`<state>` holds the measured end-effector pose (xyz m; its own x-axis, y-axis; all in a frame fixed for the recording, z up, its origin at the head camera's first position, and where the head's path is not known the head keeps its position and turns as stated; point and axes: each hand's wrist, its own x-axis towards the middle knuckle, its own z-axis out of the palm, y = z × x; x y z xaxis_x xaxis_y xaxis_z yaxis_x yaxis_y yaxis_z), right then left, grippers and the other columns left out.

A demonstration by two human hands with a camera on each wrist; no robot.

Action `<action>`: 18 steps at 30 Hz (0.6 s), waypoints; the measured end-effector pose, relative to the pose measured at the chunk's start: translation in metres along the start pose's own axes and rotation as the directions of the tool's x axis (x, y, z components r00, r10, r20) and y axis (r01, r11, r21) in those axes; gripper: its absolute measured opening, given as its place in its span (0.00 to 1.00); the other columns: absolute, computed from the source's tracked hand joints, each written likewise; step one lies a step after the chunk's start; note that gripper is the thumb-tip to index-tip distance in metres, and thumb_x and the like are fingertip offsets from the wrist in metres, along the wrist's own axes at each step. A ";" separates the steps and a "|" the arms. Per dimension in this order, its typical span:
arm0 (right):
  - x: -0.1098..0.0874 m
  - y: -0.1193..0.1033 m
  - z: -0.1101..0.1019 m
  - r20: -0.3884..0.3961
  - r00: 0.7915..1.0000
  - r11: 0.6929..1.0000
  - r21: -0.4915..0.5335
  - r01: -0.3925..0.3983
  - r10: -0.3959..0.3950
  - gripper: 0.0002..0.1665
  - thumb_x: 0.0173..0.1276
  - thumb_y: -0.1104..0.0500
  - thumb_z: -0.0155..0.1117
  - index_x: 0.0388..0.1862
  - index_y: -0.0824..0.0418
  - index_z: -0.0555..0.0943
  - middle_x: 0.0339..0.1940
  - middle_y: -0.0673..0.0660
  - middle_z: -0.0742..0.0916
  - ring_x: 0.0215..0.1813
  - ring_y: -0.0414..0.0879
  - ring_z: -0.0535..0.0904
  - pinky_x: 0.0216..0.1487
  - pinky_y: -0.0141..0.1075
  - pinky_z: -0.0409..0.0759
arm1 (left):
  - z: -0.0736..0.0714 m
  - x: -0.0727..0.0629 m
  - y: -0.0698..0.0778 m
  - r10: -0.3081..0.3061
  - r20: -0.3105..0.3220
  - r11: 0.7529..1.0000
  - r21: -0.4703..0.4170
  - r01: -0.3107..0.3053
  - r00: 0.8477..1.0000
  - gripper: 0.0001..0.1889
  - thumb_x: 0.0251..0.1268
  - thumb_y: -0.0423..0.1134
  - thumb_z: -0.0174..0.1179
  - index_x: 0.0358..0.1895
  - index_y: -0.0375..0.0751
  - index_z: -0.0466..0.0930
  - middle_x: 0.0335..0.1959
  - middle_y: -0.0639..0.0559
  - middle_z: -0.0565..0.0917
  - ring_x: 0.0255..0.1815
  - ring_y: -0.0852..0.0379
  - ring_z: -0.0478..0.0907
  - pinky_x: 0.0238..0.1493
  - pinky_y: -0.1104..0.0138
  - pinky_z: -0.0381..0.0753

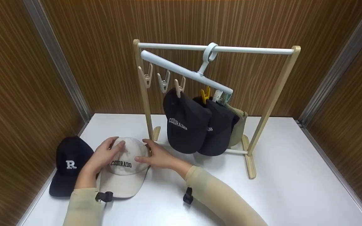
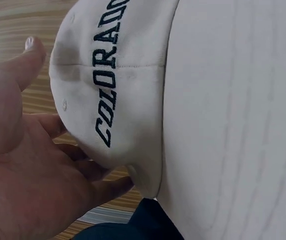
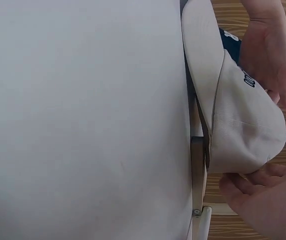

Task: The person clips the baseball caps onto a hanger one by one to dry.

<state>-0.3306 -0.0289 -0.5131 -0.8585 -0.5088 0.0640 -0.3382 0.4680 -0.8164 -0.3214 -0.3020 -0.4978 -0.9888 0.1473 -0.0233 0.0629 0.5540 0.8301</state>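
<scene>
A beige cap with "COLORADO" lettering lies at the front left, its brim towards me. My left hand is at its left side; in the left wrist view the fingers reach along the crown and the thumb stands away from it. On the other side is my right hand, thumb over the crown in the head view. The right wrist view has its fingers bent slightly at the crown's edge, the thumb spread apart. A dark cap with a white R sits left of the beige one.
A wooden rack stands behind, with a tilted white clip hanger on its bar. Two dark caps and a khaki cap hang from clips. Several clips, such as the pink clip, hang without caps. Wood-grained walls enclose the white table.
</scene>
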 end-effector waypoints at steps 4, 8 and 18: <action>0.001 -0.002 0.001 -0.011 1.000 1.000 0.008 -0.008 0.008 0.52 0.77 0.38 0.75 0.88 0.60 0.65 0.73 0.64 0.83 0.72 0.51 0.79 0.74 0.48 0.77 | -0.001 0.001 -0.002 0.014 -0.006 1.000 0.007 -0.013 1.000 0.46 0.85 0.67 0.55 0.86 0.32 0.61 0.85 0.26 0.64 0.87 0.29 0.58 0.86 0.37 0.54; 0.001 -0.005 0.005 -0.027 1.000 1.000 0.008 -0.015 0.015 0.50 0.77 0.39 0.75 0.87 0.60 0.67 0.73 0.65 0.83 0.73 0.52 0.80 0.74 0.46 0.76 | -0.003 0.002 -0.004 0.024 0.000 1.000 0.011 -0.024 1.000 0.44 0.85 0.67 0.57 0.85 0.33 0.65 0.84 0.26 0.66 0.86 0.28 0.60 0.85 0.36 0.56; 0.001 -0.006 0.012 -0.087 0.995 0.999 -0.013 -0.046 0.045 0.44 0.78 0.42 0.76 0.83 0.62 0.73 0.68 0.65 0.86 0.67 0.52 0.82 0.69 0.45 0.80 | -0.005 0.006 -0.010 0.054 -0.022 0.998 0.018 -0.053 0.998 0.34 0.81 0.61 0.66 0.65 0.31 0.79 0.63 0.33 0.84 0.64 0.38 0.79 0.73 0.44 0.73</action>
<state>-0.3244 -0.0410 -0.5151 -0.9030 -0.4228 0.0765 -0.3030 0.5003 -0.8111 -0.3289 -0.3103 -0.5036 -0.9867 0.1590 0.0332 0.1179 0.5603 0.8199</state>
